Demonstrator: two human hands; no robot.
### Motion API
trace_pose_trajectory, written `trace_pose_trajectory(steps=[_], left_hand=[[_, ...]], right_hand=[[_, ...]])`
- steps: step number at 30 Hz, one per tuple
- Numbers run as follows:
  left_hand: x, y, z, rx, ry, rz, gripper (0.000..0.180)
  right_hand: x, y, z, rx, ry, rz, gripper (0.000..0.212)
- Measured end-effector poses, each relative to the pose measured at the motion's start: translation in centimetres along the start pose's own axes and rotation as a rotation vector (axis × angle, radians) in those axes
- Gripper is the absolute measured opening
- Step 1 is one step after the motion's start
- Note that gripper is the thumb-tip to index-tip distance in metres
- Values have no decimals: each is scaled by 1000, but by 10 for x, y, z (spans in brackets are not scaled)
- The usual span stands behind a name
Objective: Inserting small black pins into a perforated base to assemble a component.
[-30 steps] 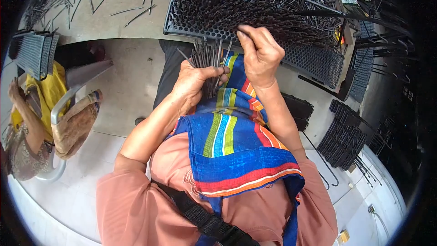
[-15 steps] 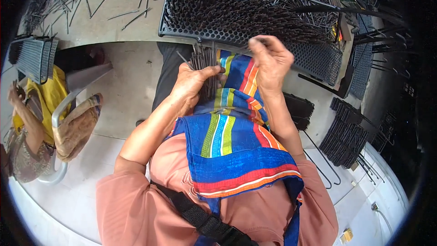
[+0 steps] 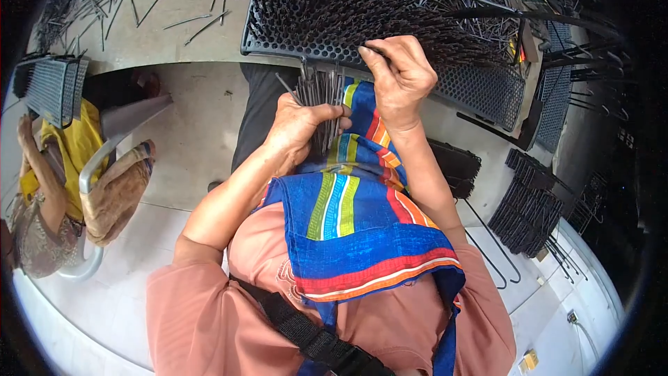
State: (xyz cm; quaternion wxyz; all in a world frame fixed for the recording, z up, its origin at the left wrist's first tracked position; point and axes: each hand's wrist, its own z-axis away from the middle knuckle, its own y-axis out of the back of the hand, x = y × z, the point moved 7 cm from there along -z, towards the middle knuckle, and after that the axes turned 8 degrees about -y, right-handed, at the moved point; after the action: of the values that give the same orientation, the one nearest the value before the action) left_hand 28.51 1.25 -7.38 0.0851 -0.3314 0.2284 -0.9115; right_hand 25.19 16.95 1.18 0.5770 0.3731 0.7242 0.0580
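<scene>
My left hand (image 3: 300, 124) is closed around a bundle of thin dark rods (image 3: 321, 90), thumb across the front, above the striped apron on my lap. One rod sticks out to the left of the bundle. My right hand (image 3: 402, 80) is raised at the near edge of a black perforated rack (image 3: 278, 47). Its thumb and forefinger are pinched together over the rack's holes; whatever they hold is too small to make out. Dark rods (image 3: 313, 10) stand upright and tightly packed across most of the rack.
Loose rods (image 3: 198, 28) lie scattered on the table (image 3: 188, 0), with a heap behind the rack. Another person's arm (image 3: 45, 174) shows at far left beside a chair (image 3: 122, 195) and a grey perforated rack (image 3: 56, 87). Dark bundles with hooks (image 3: 525, 209) lie at right.
My right hand has moved left and slightly up, toward the rack's holes. My left hand and its bundle have shifted slightly right. At far left the other person's arm has moved.
</scene>
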Motion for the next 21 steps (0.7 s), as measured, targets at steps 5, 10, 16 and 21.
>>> trace_pose_trajectory(steps=[5,10,16,21], left_hand=[[-4,0,-6,-19,21,35,17],[-3,-4,-4,-67,37,93,21],[1,-14,2,-122,40,47,22],[-6,-5,-3,-51,-10,89,24]], right_hand=[[-2,-2,-5,-12,-15,0,16],[-3,1,7,-56,2,135,20],[42,-22,48,-437,-759,-551,11],[53,-9,43,-301,-876,-677,6]])
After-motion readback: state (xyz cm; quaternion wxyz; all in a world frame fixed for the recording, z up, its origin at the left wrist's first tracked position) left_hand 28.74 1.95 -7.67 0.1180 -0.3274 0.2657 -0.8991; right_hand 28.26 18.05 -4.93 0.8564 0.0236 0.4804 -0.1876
